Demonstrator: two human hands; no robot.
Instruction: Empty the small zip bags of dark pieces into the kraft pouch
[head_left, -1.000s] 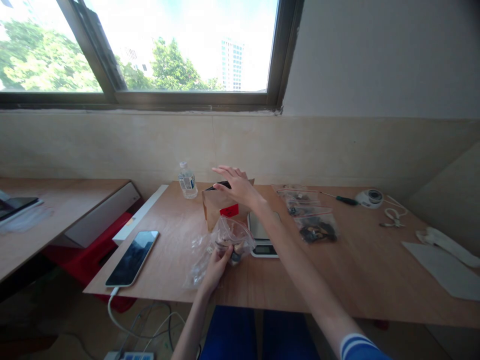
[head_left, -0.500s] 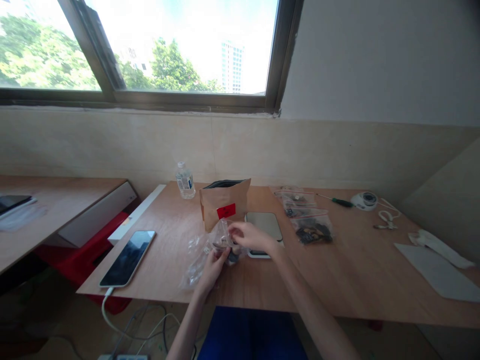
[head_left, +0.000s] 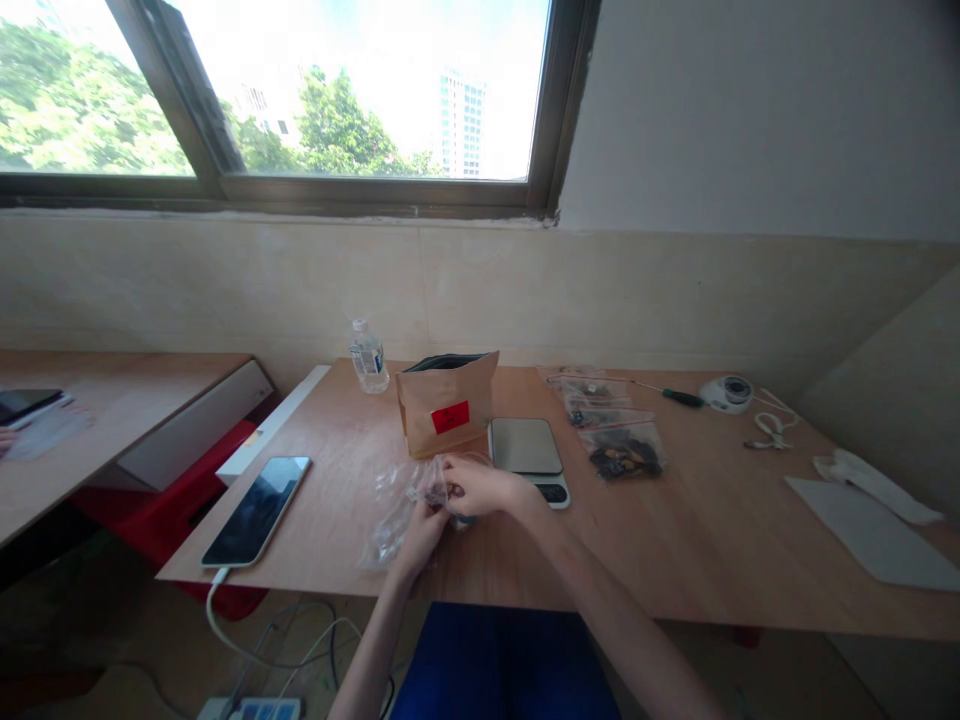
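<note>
Both of my hands are at a clear zip bag (head_left: 430, 478) in front of the paper pouch. My left hand (head_left: 424, 528) pinches its lower part from the near side. At its upper right edge, my right hand (head_left: 474, 486) has its fingers closed on the plastic. Small dark items show partly beneath my hands, too hidden to name. More crumpled clear plastic bags (head_left: 384, 535) lie just left of my left hand. Behind stands the open brown paper pouch (head_left: 444, 400) with a red label. A kitchen scale (head_left: 526, 446) sits right of it, partly behind my right wrist.
A phone (head_left: 256, 512) on a charging cable lies at left, a water bottle (head_left: 370, 360) at the back. To the right are zip bags of dark parts (head_left: 626, 456), a green screwdriver (head_left: 682, 398), a dome camera (head_left: 727, 394) and a white sheet (head_left: 870, 530). Another person's hand shows at far left.
My right hand has moved left and slightly down, closer to my left hand, uncovering more of the scale. The zip bag is lower and more bunched. A hand has appeared at the far left edge.
</note>
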